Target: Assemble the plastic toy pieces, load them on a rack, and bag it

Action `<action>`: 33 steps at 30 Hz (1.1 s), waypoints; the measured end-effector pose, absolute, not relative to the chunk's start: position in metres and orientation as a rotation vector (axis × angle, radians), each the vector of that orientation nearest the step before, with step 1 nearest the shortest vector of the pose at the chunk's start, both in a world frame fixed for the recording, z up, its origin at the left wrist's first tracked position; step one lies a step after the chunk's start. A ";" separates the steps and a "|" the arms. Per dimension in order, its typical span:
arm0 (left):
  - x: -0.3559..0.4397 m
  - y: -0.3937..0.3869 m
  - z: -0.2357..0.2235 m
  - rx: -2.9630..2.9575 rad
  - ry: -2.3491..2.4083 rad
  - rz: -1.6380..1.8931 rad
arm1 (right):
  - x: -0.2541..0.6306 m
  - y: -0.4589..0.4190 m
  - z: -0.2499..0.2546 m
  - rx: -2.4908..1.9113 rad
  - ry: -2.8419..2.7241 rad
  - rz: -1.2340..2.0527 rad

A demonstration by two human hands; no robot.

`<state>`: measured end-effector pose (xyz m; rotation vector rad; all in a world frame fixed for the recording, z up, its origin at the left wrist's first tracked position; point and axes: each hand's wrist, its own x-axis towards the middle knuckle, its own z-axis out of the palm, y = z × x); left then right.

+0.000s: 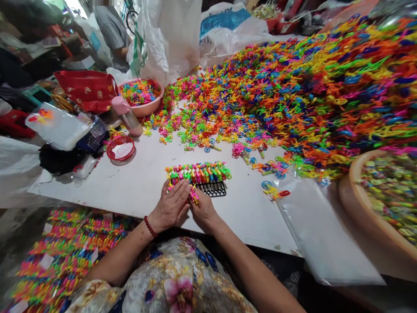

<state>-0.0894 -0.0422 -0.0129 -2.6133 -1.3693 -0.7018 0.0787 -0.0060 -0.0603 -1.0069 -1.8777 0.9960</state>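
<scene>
My left hand lies over the near left end of a black grid rack, fingers curled together on the small bright plastic pieces lined up in it. My right hand sits just right of it, pinching a small pink and yellow plastic piece at the rack's front edge. A red bead bracelet is on my left wrist. Both hands rest on the white table.
A huge heap of coloured plastic pieces covers the table's far right. A pink bowl of pieces, a pink-capped bottle, a red basket, clear bags, a round tub. Packed bundles lie lower left. A person stands at the back.
</scene>
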 end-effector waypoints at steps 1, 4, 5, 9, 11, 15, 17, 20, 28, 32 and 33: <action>-0.089 -0.042 -0.013 -2.614 -1.370 -0.706 | 0.079 -0.005 -0.062 -0.994 -1.894 0.979; -0.089 -0.042 -0.012 -2.620 -1.371 -0.708 | 0.082 0.001 -0.062 -0.982 -1.954 0.974; -0.089 -0.042 -0.011 -2.621 -1.370 -0.709 | 0.084 0.002 -0.060 -0.978 -1.980 0.984; -0.088 -0.042 -0.011 -2.617 -1.366 -0.729 | 0.087 0.006 -0.053 -0.951 -2.036 1.036; -0.088 -0.042 -0.011 -2.620 -1.373 -0.730 | 0.087 0.005 -0.053 -0.953 -2.008 1.068; -0.087 -0.042 -0.012 -2.624 -1.387 -0.728 | 0.085 0.000 -0.060 -0.967 -1.922 1.073; -0.087 -0.042 -0.012 -2.625 -1.393 -0.721 | 0.084 -0.001 -0.062 -0.973 -1.920 1.027; -0.087 -0.043 -0.010 -2.625 -1.416 -0.696 | 0.084 0.001 -0.060 -0.974 -2.000 0.979; -0.082 -0.038 -0.001 -2.608 -1.408 -0.590 | 0.085 0.009 -0.068 -0.900 -2.171 0.918; -0.076 -0.032 0.001 -2.612 -1.374 -0.574 | 0.080 0.009 -0.073 -0.839 -2.203 0.925; -0.076 -0.031 0.001 -2.608 -1.382 -0.577 | 0.081 0.008 -0.070 -0.824 -2.194 0.928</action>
